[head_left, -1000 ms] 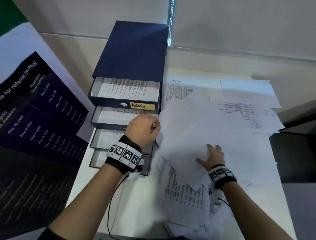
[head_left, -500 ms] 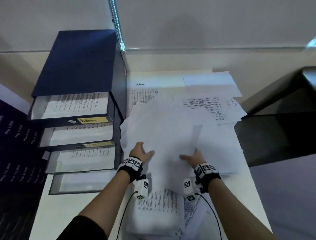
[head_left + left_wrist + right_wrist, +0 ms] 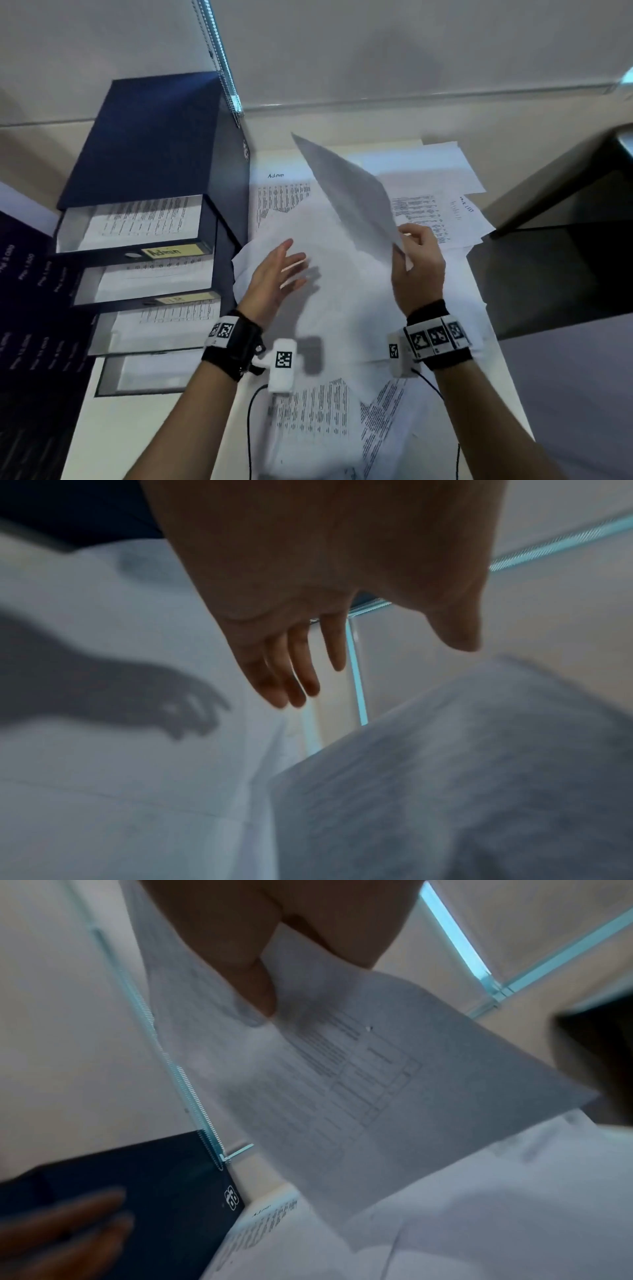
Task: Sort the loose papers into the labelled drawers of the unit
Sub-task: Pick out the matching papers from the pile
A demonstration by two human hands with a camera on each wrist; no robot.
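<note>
A dark blue drawer unit (image 3: 150, 147) stands at the table's left, its several drawers pulled out with papers inside; the top one is labelled "Admin" (image 3: 171, 251). Loose printed papers (image 3: 342, 284) cover the table to its right. My right hand (image 3: 416, 263) pinches one sheet (image 3: 346, 192) by a corner and holds it tilted up above the pile; the right wrist view shows my thumb on this printed sheet (image 3: 342, 1083). My left hand (image 3: 274, 277) hovers over the pile with fingers (image 3: 298, 674) straight and spread, holding nothing.
A dark poster (image 3: 30, 325) with white print lies left of the unit. A black surface (image 3: 565, 260) borders the table on the right. The wall and a bead cord (image 3: 219, 58) stand behind the unit. More printed sheets (image 3: 308, 421) lie near the front edge.
My right hand has lifted one sheet off the pile and tilted it up. My left hand has come up off the papers and spread its fingers.
</note>
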